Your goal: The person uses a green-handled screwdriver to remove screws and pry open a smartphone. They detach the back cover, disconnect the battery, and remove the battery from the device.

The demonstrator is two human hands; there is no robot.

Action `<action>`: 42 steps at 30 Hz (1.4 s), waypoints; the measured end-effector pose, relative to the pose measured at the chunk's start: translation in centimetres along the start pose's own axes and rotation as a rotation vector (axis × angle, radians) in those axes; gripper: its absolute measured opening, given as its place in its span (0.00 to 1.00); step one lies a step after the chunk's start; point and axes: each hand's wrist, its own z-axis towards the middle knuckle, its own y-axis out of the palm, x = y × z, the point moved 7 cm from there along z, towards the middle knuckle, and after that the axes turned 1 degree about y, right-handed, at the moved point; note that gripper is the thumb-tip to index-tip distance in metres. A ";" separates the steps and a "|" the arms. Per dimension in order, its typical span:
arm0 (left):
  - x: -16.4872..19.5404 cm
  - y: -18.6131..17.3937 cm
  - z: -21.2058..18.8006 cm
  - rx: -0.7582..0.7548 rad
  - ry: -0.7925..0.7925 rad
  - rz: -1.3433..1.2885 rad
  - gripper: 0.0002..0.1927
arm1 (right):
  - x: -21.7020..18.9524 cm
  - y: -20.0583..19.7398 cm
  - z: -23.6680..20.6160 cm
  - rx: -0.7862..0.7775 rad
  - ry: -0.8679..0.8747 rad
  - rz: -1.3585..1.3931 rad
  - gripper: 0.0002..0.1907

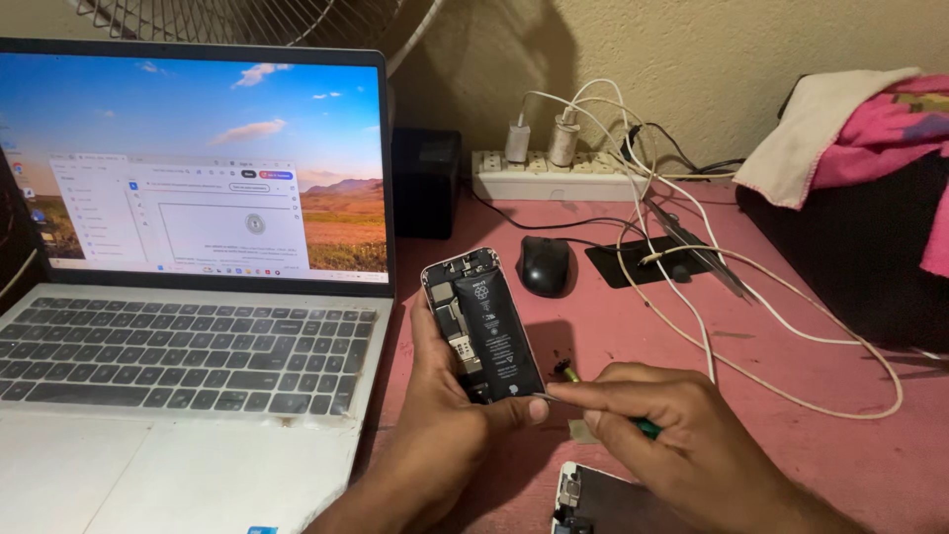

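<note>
My left hand (435, 425) grips an opened phone body (481, 323), held upright with its black battery and circuit board facing me. My right hand (672, 435) pinches a thin metal tool with a green handle (647, 428); its tip touches the phone's lower right edge, next to my left thumb. The detached phone screen (593, 499) lies on the pink table just below my right hand, partly cut off by the frame's bottom edge.
An open silver laptop (188, 346) fills the left. A black mouse (545, 265), white power strip with chargers (554, 173), loose white cables (751, 336) and a black pad (643, 262) lie behind. A dark bag with pink cloth (870, 188) sits at right.
</note>
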 end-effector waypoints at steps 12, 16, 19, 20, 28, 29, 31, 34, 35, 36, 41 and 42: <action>0.4 0.8 -0.2 -0.194 0.166 0.015 0.69 | 2.3 0.1 -0.9 -0.132 0.638 0.273 0.16; 0.5 0.3 0.0 -0.099 0.140 0.088 0.64 | -3.3 -0.9 0.3 -0.068 -0.130 -0.157 0.20; 0.9 0.3 0.0 -0.079 0.139 0.084 0.65 | -3.4 -1.1 0.2 -0.068 -0.079 -0.392 0.25; 1.1 0.3 0.0 -0.070 0.148 0.083 0.65 | -3.5 -1.2 0.2 -0.079 -0.064 -0.478 0.27; 1.3 -0.6 0.0 0.029 0.114 0.187 0.67 | -1.8 -1.6 0.1 -0.230 0.277 -0.580 0.35; 1.4 -0.5 -0.1 0.028 0.139 0.186 0.66 | -1.3 -1.5 0.0 -0.261 0.322 -0.615 0.35; 1.5 -0.6 -0.2 0.032 0.157 0.192 0.65 | -1.4 -1.0 0.0 -0.249 0.252 -0.564 0.36; 1.3 -0.8 -0.1 0.043 0.156 0.200 0.65 | -1.8 -0.4 -0.2 -0.163 0.087 -0.347 0.35; 1.3 -0.9 0.0 0.045 0.169 0.194 0.65 | -1.0 -0.3 -0.4 -0.166 0.148 -0.299 0.33; 1.3 -0.9 0.1 0.046 0.183 0.187 0.65 | -0.2 -0.1 -0.7 -0.169 0.208 -0.253 0.31; 1.0 -0.6 0.3 0.022 0.243 0.153 0.63 | 0.9 0.6 -1.1 -0.191 0.136 -0.148 0.35; 1.0 -0.6 0.3 0.019 0.257 0.151 0.63 | 1.4 0.7 -1.2 -0.204 0.180 -0.142 0.35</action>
